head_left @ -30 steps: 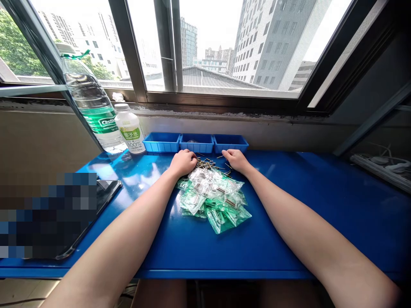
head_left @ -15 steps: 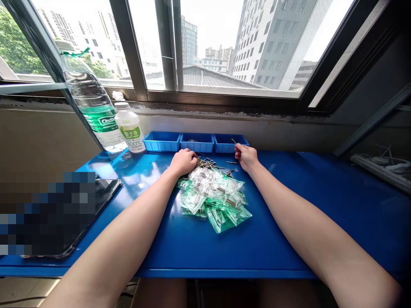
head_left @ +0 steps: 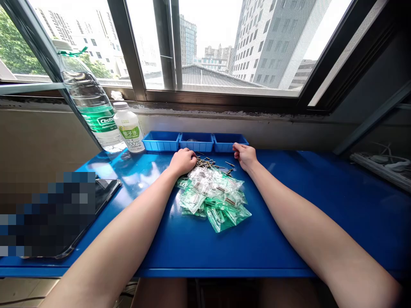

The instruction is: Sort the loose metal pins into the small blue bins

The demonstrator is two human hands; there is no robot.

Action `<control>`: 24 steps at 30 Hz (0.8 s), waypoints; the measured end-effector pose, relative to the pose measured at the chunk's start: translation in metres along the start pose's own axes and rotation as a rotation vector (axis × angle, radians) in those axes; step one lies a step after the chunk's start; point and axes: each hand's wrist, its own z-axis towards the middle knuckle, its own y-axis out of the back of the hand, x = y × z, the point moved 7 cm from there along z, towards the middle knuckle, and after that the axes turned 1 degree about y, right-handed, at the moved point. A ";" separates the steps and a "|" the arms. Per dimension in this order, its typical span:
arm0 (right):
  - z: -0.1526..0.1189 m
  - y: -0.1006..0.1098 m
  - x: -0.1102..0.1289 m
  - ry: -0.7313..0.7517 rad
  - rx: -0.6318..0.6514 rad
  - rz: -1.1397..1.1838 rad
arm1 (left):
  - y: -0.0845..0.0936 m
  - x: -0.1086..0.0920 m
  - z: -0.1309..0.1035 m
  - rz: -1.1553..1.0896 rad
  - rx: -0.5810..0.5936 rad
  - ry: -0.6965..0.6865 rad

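Three blue bins [head_left: 196,146] stood side by side in a row at the back of the blue surface [head_left: 272,239]. Thin metal pins [head_left: 205,162] lay in a loose pile in front of the middle bin, between the two hands. The left hand [head_left: 183,161] rested at the left edge of the pile, its fingers curled down; whether they gripped any pins could not be told. The right hand [head_left: 245,157] was at the front of the right-hand bin, thumb and fingers drawn together, though it was unclear whether a pin was between them. One loose pin [head_left: 230,164] lay just left of that hand. Clear and green plastic packets [head_left: 215,196] lay heaped directly in front of the pile, some with pins inside. A large water bottle [head_left: 91,102] and a smaller white bottle [head_left: 129,128] stood left of the bins.
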 end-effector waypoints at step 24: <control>-0.021 -0.024 0.011 0.482 0.512 -0.960 | 0.002 -0.001 -0.001 -0.009 0.011 -0.001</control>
